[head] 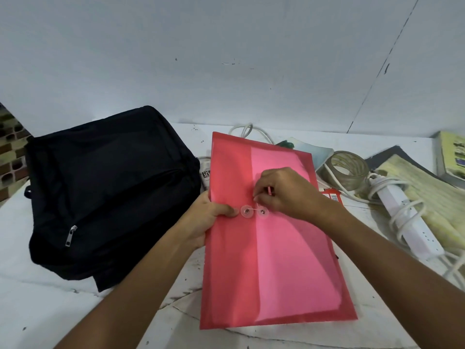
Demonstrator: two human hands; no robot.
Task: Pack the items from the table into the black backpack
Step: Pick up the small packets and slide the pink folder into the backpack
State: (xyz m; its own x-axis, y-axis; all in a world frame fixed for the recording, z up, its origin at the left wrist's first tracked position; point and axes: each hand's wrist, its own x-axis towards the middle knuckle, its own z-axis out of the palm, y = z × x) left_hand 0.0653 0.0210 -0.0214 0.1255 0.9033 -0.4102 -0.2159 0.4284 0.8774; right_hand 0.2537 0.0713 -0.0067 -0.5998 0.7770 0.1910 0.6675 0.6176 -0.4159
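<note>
Both hands on red folder (276, 235): left hand (206, 220) grips edge, right hand (284, 192) fingers pinch string; backpack (105, 192) beside.

Legible markings: one character confirmed, remainder unreadable.

A white item (205, 176), mostly hidden between the backpack (108, 192) and the red folder (271, 235), bears the black printed character "道"; further print below it is cut off. A red packet (332, 196) showing at the folder's right edge carries a white barcode label, its digits too small to read. The yellow-green book (453, 157) at the far right shows dark printed lines on its cover, blurred beyond reading. No brand mark is visible on the backpack.
</note>
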